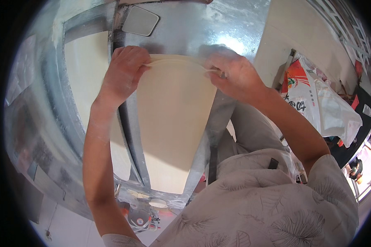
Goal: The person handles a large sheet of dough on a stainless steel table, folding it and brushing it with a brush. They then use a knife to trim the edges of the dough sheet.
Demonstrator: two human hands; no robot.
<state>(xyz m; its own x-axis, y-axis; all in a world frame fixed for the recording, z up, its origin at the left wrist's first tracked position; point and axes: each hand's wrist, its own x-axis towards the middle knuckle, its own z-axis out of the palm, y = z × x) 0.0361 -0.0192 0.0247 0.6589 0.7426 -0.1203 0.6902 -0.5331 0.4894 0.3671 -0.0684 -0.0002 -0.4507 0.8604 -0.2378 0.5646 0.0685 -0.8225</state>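
Note:
A long, smooth sheet of pale dough (173, 117) lies lengthwise on a metal work surface (179, 31). Its far edge shows several stacked layers or folds. My left hand (126, 68) pinches the far left corner between thumb and fingers. At the far right corner, my right hand (232, 71) grips the edge the same way, slightly blurred. A second pale sheet (86, 68) lies to the left beyond a metal divider, partly covered by my left forearm.
A square, light-coloured plate (140, 21) lies on the metal at the far side. White printed bags (306, 95) stand at the right. Below the near end of the sheets is a small device (140, 217) resembling a scale. A metal rim curves along the left.

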